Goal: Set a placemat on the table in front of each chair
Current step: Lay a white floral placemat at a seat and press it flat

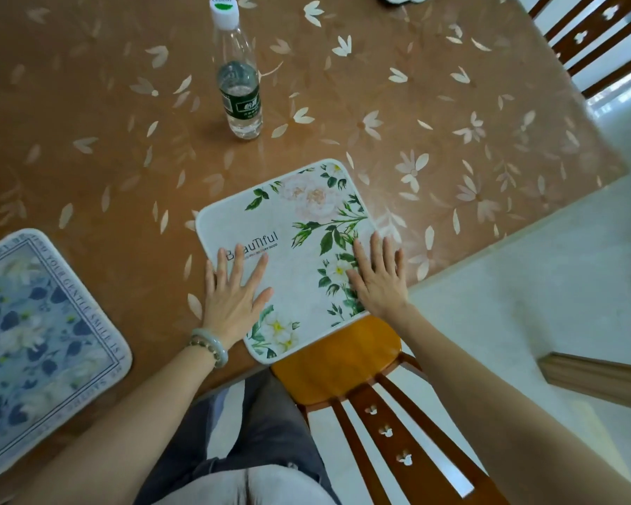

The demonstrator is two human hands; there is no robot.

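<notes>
At near bench (124, 158) edge, facing orange wooden chair (336, 355): found white floral-print fabric placemat (299, 249) lying flat, near corner overhanging. Noted left hand (234, 300) and right hand (377, 282) pressing on it, fingers (238, 264) spread straight, pinching nothing. Judged placemat light, soft, floppy; best lifted by opposite edges.

My glossy brown tabletop (343, 85) carries a pale petal pattern. An orange-brown wooden slat-backed chair (336, 353) stands at its near edge, a darker slatted wooden chair (596, 25) far right. The pale floor (525, 286) shines; a light wooden bar (598, 377), perhaps furniture, lies right.
</notes>
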